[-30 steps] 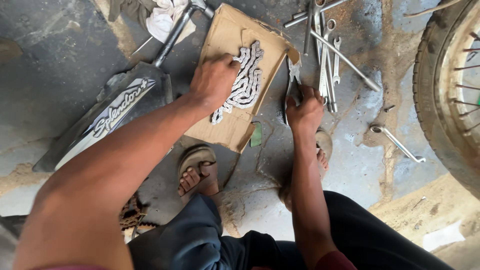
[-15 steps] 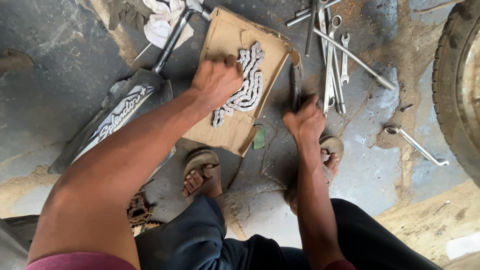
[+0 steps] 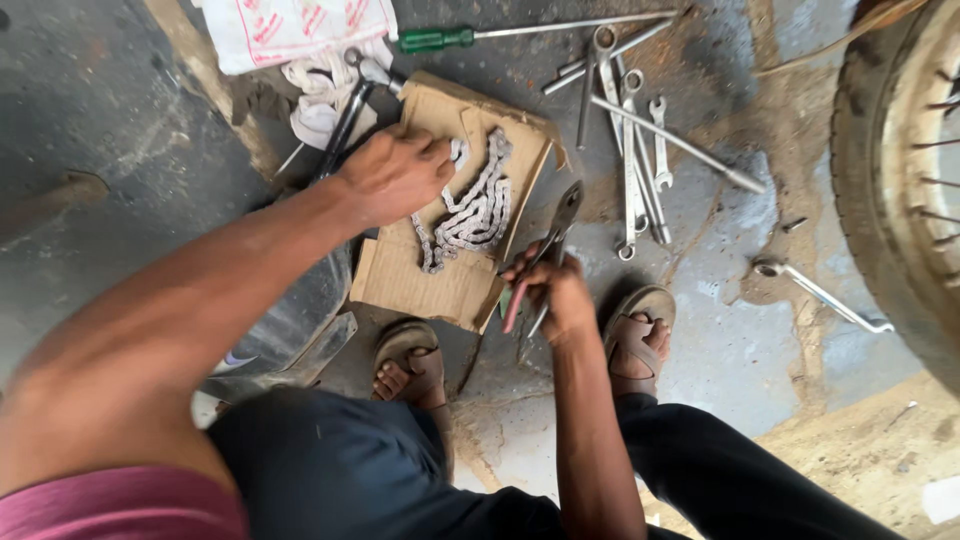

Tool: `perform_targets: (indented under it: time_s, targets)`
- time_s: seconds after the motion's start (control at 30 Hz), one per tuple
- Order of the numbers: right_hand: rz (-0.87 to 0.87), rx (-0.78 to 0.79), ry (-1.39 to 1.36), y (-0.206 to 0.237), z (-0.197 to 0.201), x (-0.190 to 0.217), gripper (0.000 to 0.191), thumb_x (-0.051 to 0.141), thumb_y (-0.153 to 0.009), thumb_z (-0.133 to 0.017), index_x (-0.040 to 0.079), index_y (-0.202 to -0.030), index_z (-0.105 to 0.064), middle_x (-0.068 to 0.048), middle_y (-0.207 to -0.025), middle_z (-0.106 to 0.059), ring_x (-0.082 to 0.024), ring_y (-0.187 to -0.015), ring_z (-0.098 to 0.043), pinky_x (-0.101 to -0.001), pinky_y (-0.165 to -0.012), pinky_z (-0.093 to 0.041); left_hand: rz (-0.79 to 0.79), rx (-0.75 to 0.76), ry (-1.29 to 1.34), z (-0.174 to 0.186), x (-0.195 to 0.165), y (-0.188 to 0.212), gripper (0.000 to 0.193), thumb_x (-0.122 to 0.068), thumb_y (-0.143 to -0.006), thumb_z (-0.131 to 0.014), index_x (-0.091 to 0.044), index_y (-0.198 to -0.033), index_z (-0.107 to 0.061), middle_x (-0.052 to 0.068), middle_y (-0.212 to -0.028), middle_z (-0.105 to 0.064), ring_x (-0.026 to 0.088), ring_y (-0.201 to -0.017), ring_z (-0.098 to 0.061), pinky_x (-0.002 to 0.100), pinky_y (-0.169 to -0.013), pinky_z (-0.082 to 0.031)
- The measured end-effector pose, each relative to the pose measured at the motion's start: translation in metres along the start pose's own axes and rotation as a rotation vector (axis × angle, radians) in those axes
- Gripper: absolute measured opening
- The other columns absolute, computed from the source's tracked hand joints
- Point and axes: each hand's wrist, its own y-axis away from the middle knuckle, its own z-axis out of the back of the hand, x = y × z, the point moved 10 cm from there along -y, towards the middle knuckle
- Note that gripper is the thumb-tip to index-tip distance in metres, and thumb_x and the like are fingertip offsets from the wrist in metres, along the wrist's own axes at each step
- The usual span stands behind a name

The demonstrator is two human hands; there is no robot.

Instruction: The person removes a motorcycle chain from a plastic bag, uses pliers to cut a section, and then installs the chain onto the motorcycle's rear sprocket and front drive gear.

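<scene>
Head view | left hand [image 3: 395, 172] presses chain [image 3: 470, 205] on cardboard [image 3: 425, 280] | right hand [image 3: 555, 290] grips pliers [image 3: 555, 235], nose toward chain, just beside it

Both forearms are bare to the hands — the left hand [image 3: 392, 175] above centre of the frame, the right hand [image 3: 556, 295] near the middle. A pink-red sleeve edge shows at lower left. Dark trousers fill the bottom — brown strapped sandals [image 3: 412, 362] on both feet.
</scene>
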Motion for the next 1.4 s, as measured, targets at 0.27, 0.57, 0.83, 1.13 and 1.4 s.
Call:
perform_targets:
  time_s: [0.27, 0.57, 0.83, 1.13, 1.4]
  targets:
    - [0.341, 0.051, 0.173, 0.067, -0.099, 0.073, 0.033, -0.015, -0.079, -0.070, 0.006, -0.094, -0.050, -0.019, -0.118, -0.071, -0.025, -0.078, -0.071, -0.0367, -0.063, -0.059, 0.132, 0.081, 0.452, 0.130, -0.001, 0.017, 0.023, -0.008, -0.087, -0.067, 0.000, -0.109, -0.065, 0.032, -0.145, -0.040, 0.047, -0.105, -0.064, 0.050, -0.070, -0.060]
    - [0.045, 0.035, -0.033, 0.110, -0.135, 0.042, 0.020, 0.004, -0.097, -0.077, -0.003, -0.101, -0.059, -0.020, -0.090, -0.070, -0.027, -0.073, -0.071, -0.0360, -0.058, -0.057, 0.481, -0.142, 0.737, 0.197, -0.035, 0.073, 0.038, 0.004, -0.074, -0.073, 0.000, -0.110, -0.063, 0.029, -0.131, -0.051, 0.042, -0.093, -0.070, 0.044, -0.077, -0.060]
    - [-0.049, -0.058, -0.147, 0.124, -0.145, 0.025, 0.021, -0.009, -0.085, -0.062, 0.004, -0.098, -0.051, -0.017, -0.089, -0.070, -0.027, -0.071, -0.073, -0.0380, -0.053, -0.056, 1.288, -0.376, 1.173, 0.109, -0.013, 0.183, 0.039, 0.003, -0.075, -0.063, -0.003, -0.113, -0.060, 0.019, -0.095, -0.076, 0.030, -0.093, -0.074, 0.039, -0.084, -0.056]
    - [-0.039, -0.299, 0.082, 0.111, -0.127, 0.020, 0.008, -0.004, -0.087, -0.071, -0.011, -0.085, -0.069, -0.017, -0.067, -0.066, -0.025, -0.050, -0.062, -0.0381, -0.041, -0.050, 1.272, 0.101, 1.352, 0.051, -0.026, 0.192, 0.033, -0.035, -0.071, -0.083, -0.007, -0.089, -0.079, 0.016, -0.090, -0.076, 0.031, -0.085, -0.073, 0.039, -0.079, -0.054]
    - [0.131, -0.350, 0.171, 0.130, -0.142, 0.019, 0.012, -0.003, -0.082, -0.077, -0.001, -0.084, -0.065, -0.013, -0.071, -0.070, -0.020, -0.053, -0.061, -0.0352, -0.040, -0.043, 1.139, 0.264, 1.234, 0.053, -0.007, 0.213, 0.030, -0.026, -0.076, -0.062, -0.001, -0.080, -0.078, 0.019, -0.084, -0.078, 0.033, -0.084, -0.074, 0.041, -0.079, -0.055]
